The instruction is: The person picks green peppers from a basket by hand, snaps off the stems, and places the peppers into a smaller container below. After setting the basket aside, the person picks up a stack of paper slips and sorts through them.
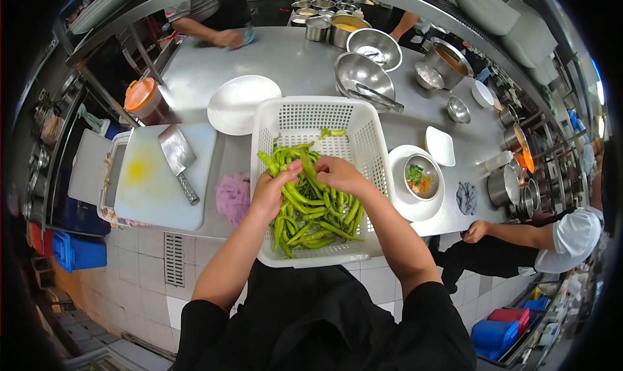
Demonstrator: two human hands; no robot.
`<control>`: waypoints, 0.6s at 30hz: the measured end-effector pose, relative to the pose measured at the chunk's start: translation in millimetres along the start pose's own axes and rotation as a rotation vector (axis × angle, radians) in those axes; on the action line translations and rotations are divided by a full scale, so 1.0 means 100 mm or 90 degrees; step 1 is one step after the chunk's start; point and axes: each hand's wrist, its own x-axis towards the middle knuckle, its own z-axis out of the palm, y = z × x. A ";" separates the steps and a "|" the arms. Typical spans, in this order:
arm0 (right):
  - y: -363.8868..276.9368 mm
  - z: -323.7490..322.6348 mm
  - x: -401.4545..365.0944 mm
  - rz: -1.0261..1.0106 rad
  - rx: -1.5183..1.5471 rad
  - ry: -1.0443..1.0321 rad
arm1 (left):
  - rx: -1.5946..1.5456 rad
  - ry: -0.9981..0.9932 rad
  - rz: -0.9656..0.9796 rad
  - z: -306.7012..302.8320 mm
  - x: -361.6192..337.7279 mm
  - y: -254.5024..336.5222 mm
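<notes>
A white perforated plastic basket (370,137) stands in front of me at the table's near edge. Long green chili peppers (318,225) are heaped in its near and middle part, and a few pieces lie apart near its far wall. My left hand (278,188) is over the left of the heap, thumb and fingers closed on a green pepper. Beside it, my right hand (339,175) has its fingers bent and pinched together on a pepper at the top of the heap. The fingertips of both hands are partly hidden.
Left are a cleaver (176,152) on a white cutting board (159,205), a purple cloth (232,199) and a white plate (243,102). Right are a bowl of chopped ingredients (422,178), metal bowls (365,76) and a grey cloth (466,198). Other people stand around the table.
</notes>
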 end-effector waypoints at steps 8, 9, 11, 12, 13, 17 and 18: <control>-0.18 0.27 -0.14 -0.033 0.245 0.025 | -0.024 -0.004 0.028 0.03 -0.02 -0.02; -0.18 0.28 -0.15 -0.019 0.264 0.031 | 0.002 -0.003 0.056 0.05 -0.02 -0.03; -0.18 0.31 -0.18 -0.004 0.284 0.034 | 0.027 0.001 0.084 0.05 -0.04 -0.03; -0.19 0.32 -0.19 -0.006 0.304 0.044 | 0.009 0.015 0.075 0.04 -0.03 -0.01; -0.20 0.32 -0.19 -0.008 0.324 0.055 | -0.008 0.029 0.066 0.03 -0.03 0.01; -0.24 0.28 -0.23 0.050 0.299 0.030 | -0.106 0.025 0.063 -0.01 -0.01 0.03; -0.23 0.29 -0.26 0.086 0.327 -0.043 | -0.128 0.024 0.054 -0.01 -0.02 0.05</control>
